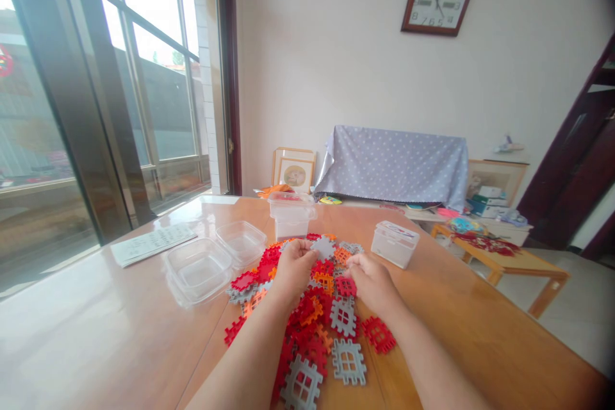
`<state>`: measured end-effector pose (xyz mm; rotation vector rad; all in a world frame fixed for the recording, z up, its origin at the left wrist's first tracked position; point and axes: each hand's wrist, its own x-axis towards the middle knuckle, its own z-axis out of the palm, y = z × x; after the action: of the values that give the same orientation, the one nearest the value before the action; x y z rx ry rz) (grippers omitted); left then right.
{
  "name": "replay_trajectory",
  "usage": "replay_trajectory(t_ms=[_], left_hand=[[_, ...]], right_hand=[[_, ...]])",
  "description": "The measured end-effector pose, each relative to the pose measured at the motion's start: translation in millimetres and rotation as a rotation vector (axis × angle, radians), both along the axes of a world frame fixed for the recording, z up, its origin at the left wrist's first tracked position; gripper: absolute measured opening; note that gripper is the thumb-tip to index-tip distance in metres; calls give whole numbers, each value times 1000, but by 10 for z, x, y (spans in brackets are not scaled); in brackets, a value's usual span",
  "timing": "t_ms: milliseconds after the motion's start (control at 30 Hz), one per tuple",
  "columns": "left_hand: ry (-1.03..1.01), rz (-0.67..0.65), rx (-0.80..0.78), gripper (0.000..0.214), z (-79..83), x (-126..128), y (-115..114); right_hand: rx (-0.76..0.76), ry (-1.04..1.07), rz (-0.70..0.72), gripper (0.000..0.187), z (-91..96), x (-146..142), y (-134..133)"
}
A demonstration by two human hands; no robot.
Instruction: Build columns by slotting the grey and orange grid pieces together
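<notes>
A heap of plastic interlocking building tiles (307, 314) in red, grey and orange is spread over the table, many with window-like openings. My left hand (294, 266) is over the far part of the heap, thumb and fingers closed on a grey interlocking tile (323, 247). To its right, my right hand (372, 275) is at the heap's right edge with its fingers curled together. Whatever they hold, if anything, is hidden. Below that hand lie a red window tile (379, 334) and a grey window tile (349, 361).
Two clear plastic tubs (198, 269) and a stack of printed sheets (152, 244) are on the left of the wooden table (86, 339). A lidded clear box (291, 218) stands behind the heap, another clear box (394, 243) at right. Beyond is a low wooden stool (514, 262).
</notes>
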<state>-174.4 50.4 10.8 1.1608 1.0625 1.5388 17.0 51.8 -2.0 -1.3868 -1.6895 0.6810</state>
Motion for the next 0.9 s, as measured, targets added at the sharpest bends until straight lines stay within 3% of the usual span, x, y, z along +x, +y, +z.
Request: replay_trajectory(t_ms=[67,133,300,367,500,700,800,900], left_hand=[[28,31,-15,19,-2,-19,10],[55,38,-28,18,-3,-25,13],[41,17,-13,16,-4,-17,5],[38,-5,-14,16,0,-15,0],[31,-96,-40,15,27,3,-31],[-14,-313,-100,21,55,76,-116],[-45,-374,-112,25,64,109,-151],[-2,-317,-117,30,88,113,-169]], right_hand=[[51,-261,-5,18,-43,-8,-10],[70,-384,33,19,-76,-38,-34],[18,-197,210,28,-124,-107,-51],[37,-136,134,28,-114,-81,-24],[213,-72,2,28,-7,33,-10],[360,-214,199,67,188,103,-170],[301,-234,242,59,221,156,-180],[234,-201,191,52,224,330,-102]])
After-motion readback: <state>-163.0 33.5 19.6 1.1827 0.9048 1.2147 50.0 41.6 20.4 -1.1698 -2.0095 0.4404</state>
